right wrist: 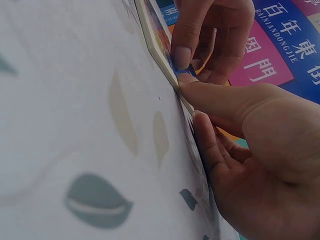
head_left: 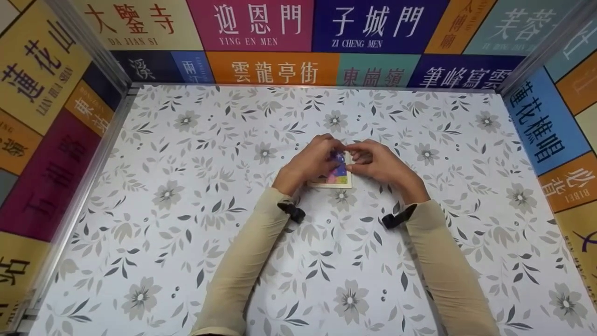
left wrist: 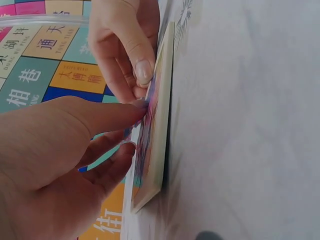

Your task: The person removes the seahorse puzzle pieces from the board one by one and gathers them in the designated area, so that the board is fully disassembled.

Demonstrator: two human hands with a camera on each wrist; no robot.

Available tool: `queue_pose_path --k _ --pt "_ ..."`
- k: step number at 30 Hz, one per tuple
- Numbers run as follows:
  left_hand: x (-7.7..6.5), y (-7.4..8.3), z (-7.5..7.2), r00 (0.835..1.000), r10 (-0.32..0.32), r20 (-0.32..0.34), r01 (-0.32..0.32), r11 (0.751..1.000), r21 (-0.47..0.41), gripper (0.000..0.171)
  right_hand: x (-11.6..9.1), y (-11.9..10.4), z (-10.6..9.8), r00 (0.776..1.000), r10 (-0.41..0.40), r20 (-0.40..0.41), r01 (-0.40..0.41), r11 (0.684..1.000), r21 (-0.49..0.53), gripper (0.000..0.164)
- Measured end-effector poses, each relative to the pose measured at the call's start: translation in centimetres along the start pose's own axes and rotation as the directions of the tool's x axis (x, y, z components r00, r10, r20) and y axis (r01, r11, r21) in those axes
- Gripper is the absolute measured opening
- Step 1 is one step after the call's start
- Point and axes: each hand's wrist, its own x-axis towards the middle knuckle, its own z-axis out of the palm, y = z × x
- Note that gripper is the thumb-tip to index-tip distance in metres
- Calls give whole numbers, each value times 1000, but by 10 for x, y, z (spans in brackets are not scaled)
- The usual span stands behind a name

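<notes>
A small flat picture puzzle (head_left: 343,179) with a pale wooden rim lies on the table, its surface printed in blue, purple, pink and yellow. My left hand (head_left: 313,157) reaches over it from the left and covers much of the picture. Between the left thumb and fingers is a small blue piece (right wrist: 192,72), low over the board, partly hidden. My right hand (head_left: 381,162) holds the puzzle's right edge, thumb over the rim and fingers bent at the side. Both hands nearly meet at the far right corner. Seen edge-on in the left wrist view, the pale rim (left wrist: 165,130) is thin.
A white cloth with grey flowers and leaves covers the table (head_left: 186,261). Upright panels (head_left: 261,28) with coloured blocks and large characters border the back and both sides. Black straps with small cameras (head_left: 293,212) sit on both wrists.
</notes>
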Motion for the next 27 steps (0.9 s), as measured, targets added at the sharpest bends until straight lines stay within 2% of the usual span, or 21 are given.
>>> queue_pose_path --k 7,15,27 --pt "1 -7 1 999 20 -28 -20 1000 -18 36 0 2 -1 1000 4 -6 -5 1000 -22 56" --pt "1 -13 -2 995 56 -78 -60 997 -41 33 0 -1 -1 1000 16 2 -16 1000 -2 58" --pt "-21 -29 -28 984 -18 -176 -2 994 -108 34 1 -4 -3 998 57 31 -56 998 -13 58"
